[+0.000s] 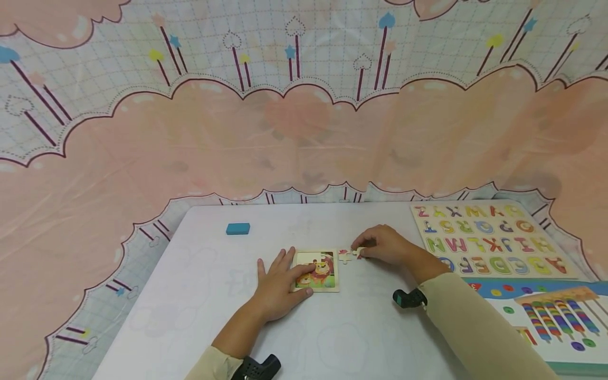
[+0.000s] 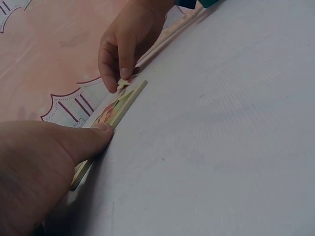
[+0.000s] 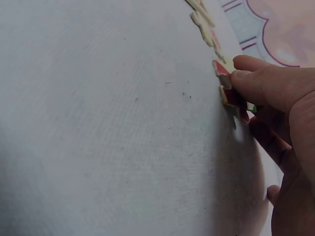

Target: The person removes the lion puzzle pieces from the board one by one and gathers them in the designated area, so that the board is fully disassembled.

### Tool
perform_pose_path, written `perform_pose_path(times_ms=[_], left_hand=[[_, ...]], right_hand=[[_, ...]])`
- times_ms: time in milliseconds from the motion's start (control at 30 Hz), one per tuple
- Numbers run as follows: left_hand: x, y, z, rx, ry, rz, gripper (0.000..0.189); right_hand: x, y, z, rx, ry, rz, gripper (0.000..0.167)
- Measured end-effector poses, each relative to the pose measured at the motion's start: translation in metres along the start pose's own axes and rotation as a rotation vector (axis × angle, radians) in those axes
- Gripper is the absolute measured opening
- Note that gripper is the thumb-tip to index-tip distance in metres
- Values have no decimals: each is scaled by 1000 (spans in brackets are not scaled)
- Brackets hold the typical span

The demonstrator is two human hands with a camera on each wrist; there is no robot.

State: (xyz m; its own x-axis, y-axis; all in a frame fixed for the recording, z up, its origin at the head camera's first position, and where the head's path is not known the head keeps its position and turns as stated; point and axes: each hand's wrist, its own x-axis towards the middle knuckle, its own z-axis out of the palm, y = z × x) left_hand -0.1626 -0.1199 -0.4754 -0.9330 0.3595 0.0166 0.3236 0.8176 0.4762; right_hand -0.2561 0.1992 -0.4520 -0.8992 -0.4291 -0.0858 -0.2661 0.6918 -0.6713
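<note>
A small square jigsaw board (image 1: 337, 274) with a wooden rim and a cartoon animal picture lies on the white table. My left hand (image 1: 277, 289) rests on its left side, fingers spread, with the thumb along the near edge. Just right of the board, my right hand (image 1: 388, 247) pinches a jigsaw piece (image 3: 228, 96) between thumb and fingers, partly hidden by them. Another jigsaw piece (image 1: 344, 257), cream and red, lies between the board and that hand.
A blue block (image 1: 238, 229) sits toward the back left of the white table (image 1: 199, 295). On the right lies an alphabet board (image 1: 494, 272) with colourful letters. Nearer, under my right sleeve, is a blue-edged board (image 1: 499, 311) picturing coloured beads. A patterned pink cloth (image 1: 237, 148) hangs behind.
</note>
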Motion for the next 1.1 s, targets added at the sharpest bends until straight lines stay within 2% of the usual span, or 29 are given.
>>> perform_pose_path(times_ms=[200, 333, 467, 600, 833, 1000, 1100], left_hand=[[-1, -1, 0, -9, -1, 3, 54], [0, -1, 0, -13, -2, -5, 54], [0, -1, 1, -22, 7, 1, 53], [0, -2, 2, -32, 20, 12, 53], [-1, -1, 3, -57, 30, 12, 49], [1, 6, 4, -90, 29, -3, 46], [1, 11, 6, -91, 33, -1, 50]], right_hand=[[1, 3, 4, -63, 18, -53, 21], [-1, 3, 3, -42, 24, -62, 21], [-3, 1, 0, 39, 22, -49, 22], [-3, 0, -6, 95, 18, 1, 21], [-1, -1, -14, 110, 20, 14, 23], [0, -4, -15, 99, 17, 35, 22], [2, -8, -14, 96, 12, 30, 21]])
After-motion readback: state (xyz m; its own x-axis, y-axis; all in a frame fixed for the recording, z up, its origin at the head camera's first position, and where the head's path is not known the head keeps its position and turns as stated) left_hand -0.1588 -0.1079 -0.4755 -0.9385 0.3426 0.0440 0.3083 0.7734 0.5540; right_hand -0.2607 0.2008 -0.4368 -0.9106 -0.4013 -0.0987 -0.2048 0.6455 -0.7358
